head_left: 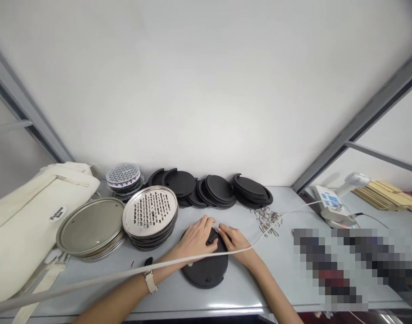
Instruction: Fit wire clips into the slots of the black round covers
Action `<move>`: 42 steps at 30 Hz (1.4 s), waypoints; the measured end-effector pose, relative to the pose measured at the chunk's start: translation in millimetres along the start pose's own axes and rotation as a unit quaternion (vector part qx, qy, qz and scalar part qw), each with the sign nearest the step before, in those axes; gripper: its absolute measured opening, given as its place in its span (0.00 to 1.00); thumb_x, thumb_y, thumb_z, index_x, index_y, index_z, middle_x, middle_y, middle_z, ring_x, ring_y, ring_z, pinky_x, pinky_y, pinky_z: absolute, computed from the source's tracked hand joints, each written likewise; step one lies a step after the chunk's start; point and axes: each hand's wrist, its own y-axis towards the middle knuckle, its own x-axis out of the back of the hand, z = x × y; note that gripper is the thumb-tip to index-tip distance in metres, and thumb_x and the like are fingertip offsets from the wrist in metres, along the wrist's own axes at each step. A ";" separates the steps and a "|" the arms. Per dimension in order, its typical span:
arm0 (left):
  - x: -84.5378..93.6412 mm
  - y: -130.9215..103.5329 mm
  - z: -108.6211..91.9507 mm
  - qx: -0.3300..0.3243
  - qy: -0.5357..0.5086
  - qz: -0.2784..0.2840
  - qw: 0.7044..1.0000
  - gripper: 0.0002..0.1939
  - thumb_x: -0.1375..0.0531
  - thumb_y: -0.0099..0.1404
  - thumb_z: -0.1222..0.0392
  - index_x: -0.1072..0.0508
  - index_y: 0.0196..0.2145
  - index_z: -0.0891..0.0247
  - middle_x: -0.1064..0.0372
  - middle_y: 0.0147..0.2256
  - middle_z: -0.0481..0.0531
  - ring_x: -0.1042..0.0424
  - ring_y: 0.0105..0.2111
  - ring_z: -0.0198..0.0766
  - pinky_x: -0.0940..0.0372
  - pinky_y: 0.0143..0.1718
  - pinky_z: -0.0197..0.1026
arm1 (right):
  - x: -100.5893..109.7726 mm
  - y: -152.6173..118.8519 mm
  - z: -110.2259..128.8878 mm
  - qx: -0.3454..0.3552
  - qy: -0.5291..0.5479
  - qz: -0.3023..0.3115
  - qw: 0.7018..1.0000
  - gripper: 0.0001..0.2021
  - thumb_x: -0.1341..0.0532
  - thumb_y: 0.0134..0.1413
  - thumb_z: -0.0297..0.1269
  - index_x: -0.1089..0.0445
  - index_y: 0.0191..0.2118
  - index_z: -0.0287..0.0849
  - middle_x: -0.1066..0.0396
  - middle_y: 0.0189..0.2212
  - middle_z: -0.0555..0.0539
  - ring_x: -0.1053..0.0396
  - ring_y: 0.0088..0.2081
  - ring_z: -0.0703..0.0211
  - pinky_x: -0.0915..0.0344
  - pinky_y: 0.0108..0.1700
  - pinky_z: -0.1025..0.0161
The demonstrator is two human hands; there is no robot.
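Note:
A round black disc (206, 272) lies flat on the grey table, in front of me. My left hand (198, 238) rests over its upper left part, palm down, with the thumb bent toward the disc's middle. At the disc's upper right edge, the fingers of my right hand (235, 243) are pressed together on a small shiny piece, too small to make out. To the right of the hands lies a loose heap of metal clips (268, 220). A white cable (135, 271) runs across the view in front of both forearms.
Perforated metal discs (150, 211) and plain metal plates (91, 227) are stacked at left, beside a cream bag (30, 225). Black discs (219, 189) line the wall. A white device (332, 204) and beige cardboard pieces (388, 195) stand at right.

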 end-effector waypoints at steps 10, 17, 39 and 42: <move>-3.6 0.5 6.4 -0.108 -0.077 -0.018 0.991 0.20 0.46 0.63 0.66 0.42 0.53 0.58 0.35 0.47 0.54 0.36 0.47 0.44 0.40 0.50 0.48 | -0.8 -4.2 -5.0 0.013 0.002 0.004 1.000 0.12 0.54 0.65 0.39 0.35 0.40 0.44 0.33 0.27 0.49 0.34 0.29 0.59 0.40 0.34 0.64; -8.6 9.9 14.1 -0.082 -0.176 -0.051 0.980 0.08 0.51 0.68 0.66 0.34 0.40 0.61 0.33 0.39 0.50 0.35 0.43 0.38 0.40 0.47 0.42 | -8.6 -2.0 -15.5 0.013 -0.056 -0.045 0.997 0.12 0.51 0.63 0.42 0.40 0.30 0.44 0.39 0.22 0.51 0.37 0.27 0.60 0.42 0.31 0.65; -10.2 21.5 21.7 -0.099 -0.194 -0.062 0.974 0.05 0.43 0.61 0.70 0.30 0.31 0.63 0.31 0.31 0.46 0.32 0.34 0.34 0.42 0.43 0.38 | -3.8 13.1 3.0 -0.046 0.062 -0.141 0.987 0.19 0.58 0.66 0.44 0.40 0.28 0.43 0.38 0.23 0.50 0.38 0.27 0.60 0.42 0.31 0.64; -14.1 21.7 23.4 -0.109 -0.162 -0.076 0.978 0.05 0.44 0.62 0.69 0.31 0.30 0.63 0.32 0.30 0.45 0.33 0.33 0.34 0.43 0.44 0.39 | -12.7 20.7 2.0 -0.007 0.026 -0.165 0.986 0.18 0.57 0.65 0.43 0.42 0.26 0.43 0.39 0.24 0.50 0.38 0.28 0.60 0.42 0.33 0.64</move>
